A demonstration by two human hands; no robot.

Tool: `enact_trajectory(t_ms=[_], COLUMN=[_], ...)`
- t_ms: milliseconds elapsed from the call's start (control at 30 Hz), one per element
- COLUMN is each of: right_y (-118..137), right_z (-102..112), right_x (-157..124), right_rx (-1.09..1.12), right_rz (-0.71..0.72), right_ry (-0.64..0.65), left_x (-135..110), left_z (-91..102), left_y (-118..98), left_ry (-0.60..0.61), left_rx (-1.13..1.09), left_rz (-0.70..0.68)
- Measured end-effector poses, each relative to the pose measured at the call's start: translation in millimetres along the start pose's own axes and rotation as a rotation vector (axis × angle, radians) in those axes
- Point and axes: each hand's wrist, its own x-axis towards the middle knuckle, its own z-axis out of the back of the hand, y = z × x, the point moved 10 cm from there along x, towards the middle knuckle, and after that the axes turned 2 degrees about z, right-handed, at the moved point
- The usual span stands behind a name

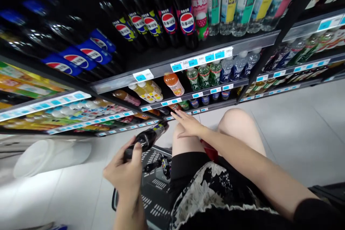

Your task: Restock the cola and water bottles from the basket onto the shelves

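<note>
My left hand [122, 170] is closed around a dark cola bottle [148, 138], tilted with its far end pointing up and to the right. Below the bottle is a black slotted basket [155, 190], in which small dark bottles [165, 165] lie. My right hand [190, 124] hovers by my knee with the fingers stretched out and nothing in it. Beyond the hands, the shelf holds several upright cola bottles [168, 19] with Pepsi-style round logos. An orange drink bottle [174, 84] stands on the shelf below.
Soda water bottles [230, 1] line the upper right shelf, and large blue-labelled cola bottles [78, 57] lie towards the left. Price tags run along the shelf edge [199, 59]. A white bucket [35, 158] rests on the tiled floor [75, 197] at left.
</note>
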Motion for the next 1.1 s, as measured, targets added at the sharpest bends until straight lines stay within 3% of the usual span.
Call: enact_trajectory(t_ms=[67,133,300,500,633,700,800,867,933,1000,1100], right_y=[11,10,-9,-22,-17,-18,-9,4,7,-10,-55], right_z=[28,51,90,89,85,84,73,54,32,13,-10], right_x=[-5,-12,-32,-41,-51,-58,-63,-63,-64,-60,-52], right_rx=[0.063,0.108,0.201,0.113,0.163,0.283,0.663,0.960,1.146,1.192,1.115], right_rz=[0.095,0.115,0.074,-0.043,-0.038,-0.076,0.013,0.086,0.037,-0.126,-0.421], right_ry=[-0.231,-0.395,-0.641,-0.556,-0.506,-0.487,-0.323,-0.070,0.158,0.212,0.093], left_x=[-5,-10,-20,-19,-16,-16,-20,-34,-52,-62,-73], left_z=[-2.6,-10.5,-30.3,-40.9,-49.6,-63.6,-116.3,-167.8,-214.2,-251.1,-301.8], left_y=[-47,-81,-131,-139,-141,-141,-129,-118,-103,-81,-45], left_ry=[-0.031,-0.018,0.006,-0.069,-0.014,0.073,0.387,0.670,0.864,0.904,0.884], left_rx=[-0.153,-0.277,-0.407,-0.455,-0.500,-0.621,-0.961,-1.167,-1.303,-1.424,-1.492], left_rz=[-0.138,-0.213,-0.279,-0.226,-0.351,-0.401,-0.258,-0.042,0.164,0.333,0.587])
